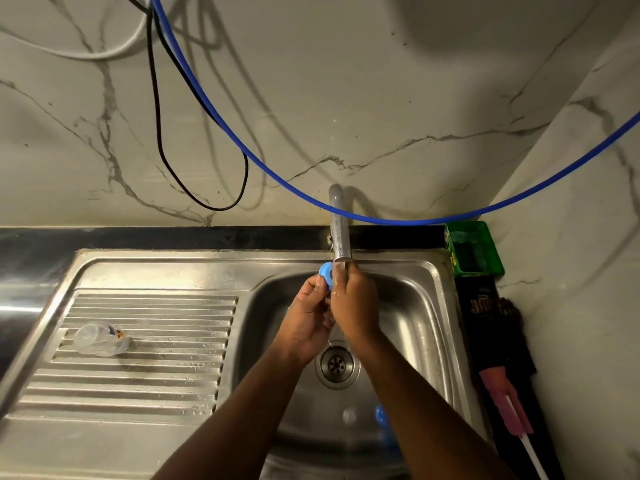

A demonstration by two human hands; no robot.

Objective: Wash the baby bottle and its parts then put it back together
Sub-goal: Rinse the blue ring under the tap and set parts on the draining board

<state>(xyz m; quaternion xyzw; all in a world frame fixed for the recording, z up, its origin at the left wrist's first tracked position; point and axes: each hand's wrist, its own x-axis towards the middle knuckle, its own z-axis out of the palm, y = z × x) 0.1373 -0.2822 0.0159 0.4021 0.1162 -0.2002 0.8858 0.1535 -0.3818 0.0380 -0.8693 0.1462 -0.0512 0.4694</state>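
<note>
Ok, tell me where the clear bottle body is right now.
The clear bottle body lies on its side on the ribbed drainboard, left of the sink basin, apart from both hands.

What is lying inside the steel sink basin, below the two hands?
In the steel sink basin: a round metal drain, a small clear part and a blue plastic part. The right forearm covers the blue part's remainder.

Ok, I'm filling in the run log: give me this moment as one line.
step: rinsing | left hand: holds blue part under tap | right hand: on it, grip unclear | bottle: lying on drainboard
</note>
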